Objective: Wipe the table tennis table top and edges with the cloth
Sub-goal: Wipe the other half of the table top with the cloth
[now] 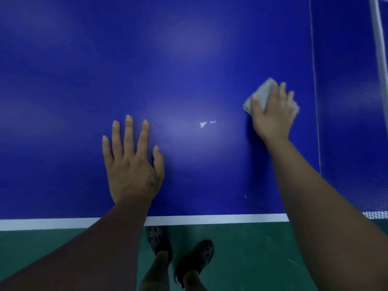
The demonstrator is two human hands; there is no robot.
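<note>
We see the left hand (132, 164) lying flat and released on the blue table (168, 59), fingers spread, near its white edge line (210, 219). The right hand (273, 116) presses the grey cloth (262, 93) onto the top with stretched fingers, not clenched, near the net (378, 59). A white scuff (203, 123) lies between the hands.
</note>
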